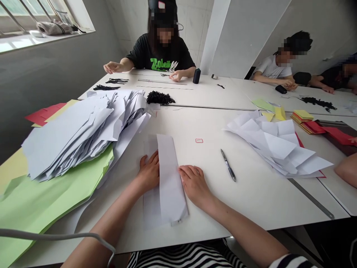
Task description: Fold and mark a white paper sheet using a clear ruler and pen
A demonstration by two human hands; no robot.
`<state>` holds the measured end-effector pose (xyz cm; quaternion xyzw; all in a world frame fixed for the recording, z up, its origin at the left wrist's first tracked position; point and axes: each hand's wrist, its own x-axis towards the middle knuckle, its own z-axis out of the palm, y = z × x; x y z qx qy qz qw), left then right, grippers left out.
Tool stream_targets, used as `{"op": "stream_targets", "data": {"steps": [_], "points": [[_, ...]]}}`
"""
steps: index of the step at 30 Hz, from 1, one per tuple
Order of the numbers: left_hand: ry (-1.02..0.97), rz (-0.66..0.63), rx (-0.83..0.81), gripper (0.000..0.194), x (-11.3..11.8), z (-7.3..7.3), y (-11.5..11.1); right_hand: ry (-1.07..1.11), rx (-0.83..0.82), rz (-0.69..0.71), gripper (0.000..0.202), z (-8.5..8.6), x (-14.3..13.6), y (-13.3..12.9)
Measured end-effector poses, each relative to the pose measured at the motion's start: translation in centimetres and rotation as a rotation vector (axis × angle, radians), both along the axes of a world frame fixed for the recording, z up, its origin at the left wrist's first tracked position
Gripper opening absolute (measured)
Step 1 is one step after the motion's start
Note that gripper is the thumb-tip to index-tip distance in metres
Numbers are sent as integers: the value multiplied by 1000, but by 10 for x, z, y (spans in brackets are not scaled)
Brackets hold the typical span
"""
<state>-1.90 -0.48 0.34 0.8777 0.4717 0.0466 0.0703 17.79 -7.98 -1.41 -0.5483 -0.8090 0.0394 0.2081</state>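
Note:
A white sheet of paper (pixel 170 175) lies folded over on the table in front of me, its right edge a long crease. My left hand (pixel 150 172) rests flat on the sheet's lower layer, with some fingertips tucked under the folded flap. Along the crease, my right hand (pixel 193 182) lies with its fingers stretched out, fingertips touching the paper's edge. Neither hand grips the sheet. To the right of my right hand is a pen (pixel 228 165). A small red-bordered label (pixel 199 140) lies beyond it.
A tall pile of white sheets (pixel 75 137) stands at left, over green paper (pixel 55 193). Folded white papers (pixel 279 145) and a metal ruler (pixel 311 198) lie right. Black cord (pixel 160 97) and a thread spool (pixel 196 76) are farther back. A cable (pixel 55 235) crosses lower left. Other people sit across.

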Motion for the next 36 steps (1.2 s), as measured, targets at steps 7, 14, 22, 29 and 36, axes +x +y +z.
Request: {"op": "stream_targets", "data": {"steps": [7,14,22,29,36], "points": [[6,-7,26,49,0,-2,0,6,-48,-36,42,4,-4,33],[16,0,33,48,-1,-5,0,52,-49,-24,42,7,-3,22],[26,-7,54,48,-1,-6,1,62,-41,-27,43,8,1,-12],[36,-7,50,49,-1,-7,1,57,-28,-30,41,12,2,-34],[34,-10,56,50,-1,-6,1,80,-40,-19,44,11,5,-52]]}}
